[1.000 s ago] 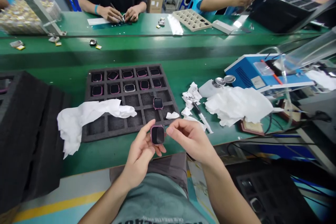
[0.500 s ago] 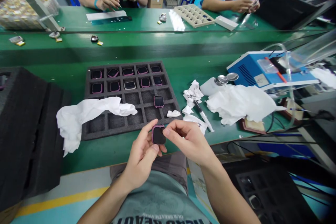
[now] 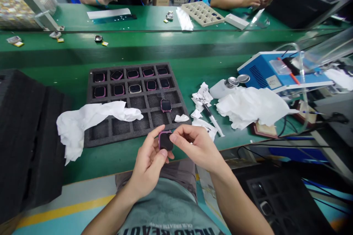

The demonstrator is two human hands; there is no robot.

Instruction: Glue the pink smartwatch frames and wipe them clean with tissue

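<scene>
A smartwatch case [image 3: 166, 141] with a dark screen and purple frame is held in front of my body, just off the near edge of the foam tray. My left hand [image 3: 150, 158] grips it by its left side and lower edge, thumb at the bottom corner. At its upper right, my right hand [image 3: 194, 145] pinches the edge with thumb and fingers; whether a small thing is between them I cannot tell. Beyond lies the black foam tray [image 3: 129, 135] with several watch cases in its compartments. One purple watch [image 3: 166, 105] sits apart, nearer to my hands.
A crumpled white cloth [image 3: 93, 114] drapes over the tray's left part. To the right are a syringe [image 3: 213, 120], a white dispenser bottle [image 3: 219, 90], wipes [image 3: 250, 106] and a blue machine [image 3: 264, 71]. Stacked black foam [image 3: 30, 136] stands at left. Two people work across the bench.
My hands and the watch case keep nearly the same pose. The whole view has shifted slightly. Across the bench, one person's hand with the white pen-like tool has risen from the table.
</scene>
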